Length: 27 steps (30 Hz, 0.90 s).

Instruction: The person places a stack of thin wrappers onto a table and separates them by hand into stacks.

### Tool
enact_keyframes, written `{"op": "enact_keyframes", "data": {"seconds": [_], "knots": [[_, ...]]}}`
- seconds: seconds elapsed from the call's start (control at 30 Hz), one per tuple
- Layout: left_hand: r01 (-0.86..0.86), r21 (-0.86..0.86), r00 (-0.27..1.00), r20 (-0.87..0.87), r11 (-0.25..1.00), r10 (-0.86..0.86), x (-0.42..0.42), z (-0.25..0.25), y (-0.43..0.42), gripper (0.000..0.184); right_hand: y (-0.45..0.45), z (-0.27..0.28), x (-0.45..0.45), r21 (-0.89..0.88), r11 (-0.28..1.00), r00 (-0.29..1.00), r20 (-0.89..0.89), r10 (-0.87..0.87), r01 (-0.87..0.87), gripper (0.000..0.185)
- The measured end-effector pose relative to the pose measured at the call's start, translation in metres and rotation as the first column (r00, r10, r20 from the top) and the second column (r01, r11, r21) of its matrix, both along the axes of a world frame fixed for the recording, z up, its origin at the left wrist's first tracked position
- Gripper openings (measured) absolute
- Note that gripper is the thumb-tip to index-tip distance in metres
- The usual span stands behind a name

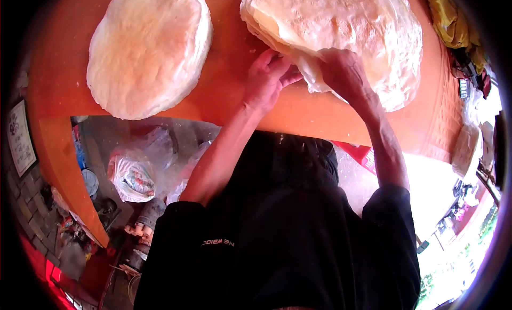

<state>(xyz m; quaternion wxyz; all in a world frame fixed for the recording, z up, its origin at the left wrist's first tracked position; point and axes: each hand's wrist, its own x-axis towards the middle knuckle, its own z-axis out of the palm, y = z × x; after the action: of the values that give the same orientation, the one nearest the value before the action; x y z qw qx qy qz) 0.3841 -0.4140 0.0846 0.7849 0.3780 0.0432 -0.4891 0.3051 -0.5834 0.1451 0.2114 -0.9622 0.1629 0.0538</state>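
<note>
A large stack of thin, pale round sheets [368, 33] lies on the orange table at the right. My right hand [344, 73] has its fingers closed on the near edge of the stack, where a sheet is folded and bunched. Just left of it, my left hand [266, 78] is at the same edge, palm partly up, with thumb and fingers apart; its fingertips are partly under the sheet's edge. A second stack of pale round sheets [149, 49] lies flat to the left, touched by neither hand.
The orange table [229, 105] ends just in front of my body. Below it on the left are a plastic bag with contents [132, 176] and assorted items on the floor. Yellow cloth [448, 19] hangs at the right edge; a framed sheet [21, 138] is at far left.
</note>
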Motion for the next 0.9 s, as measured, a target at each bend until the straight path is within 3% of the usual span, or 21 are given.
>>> {"op": "enact_keyframes", "data": {"seconds": [0.1,0.13,0.27,0.4,0.47,0.53,0.57,0.6,0.67,0.73,0.77,0.83,0.9], "knots": [[-0.014,-0.043,1.000,0.004,0.999,0.015,0.003,-0.001,-0.009,0.020,-0.014,-0.007,0.007,0.065,0.994,0.986,0.151,0.074,-0.085,0.022],[-0.030,-0.071,0.999,0.009,0.997,0.031,0.004,0.000,-0.011,0.021,-0.016,-0.006,0.009,0.091,0.995,0.998,0.058,-0.036,0.031,0.025],[-0.036,-0.075,0.997,0.061,0.996,0.041,0.005,0.002,-0.013,0.023,-0.011,-0.015,0.010,0.086,0.996,0.987,0.163,0.003,-0.018,0.025],[-0.084,0.035,0.979,0.191,0.996,0.076,0.001,0.001,-0.013,0.025,-0.013,-0.027,0.010,0.144,0.990,0.990,0.141,-0.018,-0.003,0.026],[-0.134,0.161,0.936,0.344,0.978,0.072,0.002,0.001,-0.017,0.031,-0.002,-0.031,0.018,0.048,0.998,0.987,0.159,0.036,-0.044,0.026],[-0.158,0.204,0.928,0.364,0.966,0.075,0.006,0.001,-0.025,0.031,0.006,-0.023,0.020,-0.035,0.989,0.971,0.187,0.148,-0.144,0.024],[-0.181,0.254,0.925,0.373,0.950,0.077,0.007,0.006,-0.027,0.031,0.013,-0.010,0.017,0.063,0.994,0.963,0.258,0.074,-0.093,0.028],[-0.170,0.282,0.968,0.228,0.944,0.106,0.010,0.014,-0.028,0.033,0.016,-0.013,0.015,0.043,0.994,0.933,0.351,0.076,-0.097,0.031],[-0.139,0.277,0.984,0.151,0.951,0.100,0.016,0.010,-0.026,0.037,0.019,-0.017,0.012,0.026,0.995,0.898,0.433,0.073,-0.093,0.033],[-0.104,0.310,0.994,0.071,0.945,0.086,0.017,0.009,-0.030,0.037,0.028,-0.017,0.023,-0.064,0.996,0.963,0.267,-0.037,0.056,0.031],[-0.103,0.309,0.994,0.076,0.946,0.083,0.018,0.011,-0.034,0.037,0.033,-0.014,0.030,-0.064,0.996,0.962,0.271,-0.040,0.059,0.031],[-0.222,0.183,0.972,-0.039,0.958,0.233,0.017,0.019,-0.041,0.031,0.039,-0.002,0.040,-0.064,0.982,0.973,0.160,-0.166,0.178,0.025],[-0.213,0.106,0.968,-0.113,0.971,0.225,0.011,0.031,-0.039,0.029,0.037,0.009,0.038,-0.109,0.976,0.969,0.184,-0.168,0.190,0.025]]}}
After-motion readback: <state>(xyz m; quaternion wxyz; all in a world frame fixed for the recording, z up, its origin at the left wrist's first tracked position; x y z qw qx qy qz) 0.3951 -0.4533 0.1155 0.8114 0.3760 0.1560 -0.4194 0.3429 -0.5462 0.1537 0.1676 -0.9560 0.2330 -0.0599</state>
